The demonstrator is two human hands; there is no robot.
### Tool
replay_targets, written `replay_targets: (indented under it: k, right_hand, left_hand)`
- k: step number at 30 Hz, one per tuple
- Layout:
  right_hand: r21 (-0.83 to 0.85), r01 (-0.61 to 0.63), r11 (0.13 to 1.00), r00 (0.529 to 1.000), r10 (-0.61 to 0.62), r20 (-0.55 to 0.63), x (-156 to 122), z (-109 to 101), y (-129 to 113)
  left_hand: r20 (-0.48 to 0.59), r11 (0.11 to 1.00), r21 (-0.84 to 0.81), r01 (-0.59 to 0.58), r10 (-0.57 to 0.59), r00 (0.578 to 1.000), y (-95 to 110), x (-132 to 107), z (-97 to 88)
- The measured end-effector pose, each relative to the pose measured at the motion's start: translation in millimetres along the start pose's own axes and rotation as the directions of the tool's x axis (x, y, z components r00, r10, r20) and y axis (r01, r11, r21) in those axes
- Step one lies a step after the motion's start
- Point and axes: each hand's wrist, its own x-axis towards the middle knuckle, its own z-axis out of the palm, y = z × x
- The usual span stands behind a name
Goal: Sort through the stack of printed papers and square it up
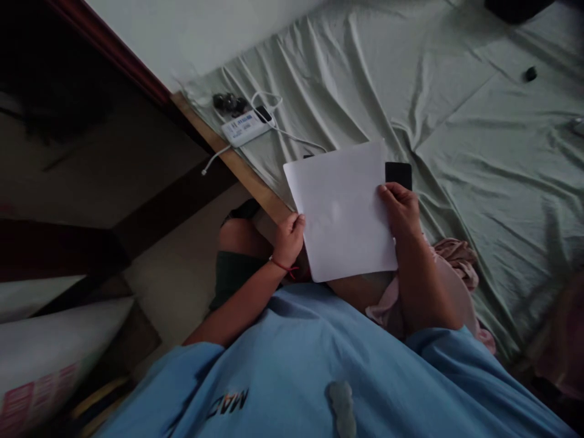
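Note:
A white sheet of paper [344, 219] is held up in front of my lap, its near face blank apart from faint pale marks. My left hand [289, 238], with a red string at the wrist, pinches the sheet's left edge. On the opposite edge, my right hand [402, 208] grips the paper with the thumb on the near face. Partly hidden behind the paper and my right hand, a dark flat rectangular object [398, 174] lies on the bed sheet.
A pale green sheet [456, 91] covers the bed. At its left edge lies a white power strip [246, 128] with cables, beside several dark round objects [228, 102]. Pink cloth [451, 280] is bunched by my right arm. A small dark object [530, 74] lies far right.

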Motion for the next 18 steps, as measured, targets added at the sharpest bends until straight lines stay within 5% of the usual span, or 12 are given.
replay_targets:
  k: [9,18]
  right_hand:
    - [-0.088,0.041,0.995,0.999,-0.039,0.019,1.2,2.6,4.5]
    - [-0.392,0.198,0.899,0.966,-0.246,-0.076,9.4,1.5,15.2]
  left_hand:
    - [0.027,0.975,-0.118,0.187,-0.186,0.982,-16.3,8.9,-0.7]
    - [0.008,0.916,-0.264,0.303,-0.312,0.95,-9.9,12.2,1.3]
